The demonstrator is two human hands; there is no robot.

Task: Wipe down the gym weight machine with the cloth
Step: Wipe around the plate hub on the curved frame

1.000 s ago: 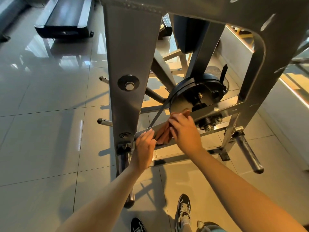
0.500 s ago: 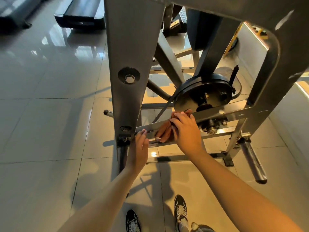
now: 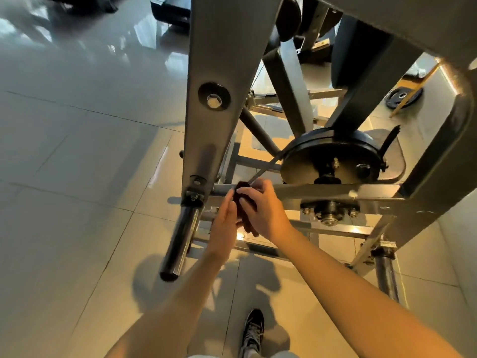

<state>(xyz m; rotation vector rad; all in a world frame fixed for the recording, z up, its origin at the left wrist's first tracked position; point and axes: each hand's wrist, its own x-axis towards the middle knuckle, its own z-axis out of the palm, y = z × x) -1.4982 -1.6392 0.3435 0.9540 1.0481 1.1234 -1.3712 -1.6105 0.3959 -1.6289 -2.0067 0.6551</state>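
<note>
Head view, as I watched it from my remote station. The pale tiled floor (image 3: 77, 177) filled the left half of the frame and ran under everything else. The grey weight machine (image 3: 222, 47) rose from centre to upper right, its flat upright plate tapering down the middle of the picture. Right of centre hung a black round pulley disc (image 3: 330, 161), and just below it a horizontal crossbar (image 3: 322, 191) ran from the upright toward the right edge. A chrome peg (image 3: 180, 239) slanted down toward lower left from the foot of the upright. Both forearms entered from the bottom edge and met at centre frame. The right hand (image 3: 265, 215) lay on the left end of the crossbar, its fingers curled round the dark reddish cloth (image 3: 242, 192), which I saw bunched against the bar near the upright, with a fold hanging below the palm. The left hand (image 3: 224, 226) stood just beside it, fingers fairly straight and laid against the cloth, gripping nothing that I could make out. A laced shoe (image 3: 254, 329) showed at bottom centre. A hex bolt (image 3: 214, 101) in a dark washer sat high on the upright plate.
</note>
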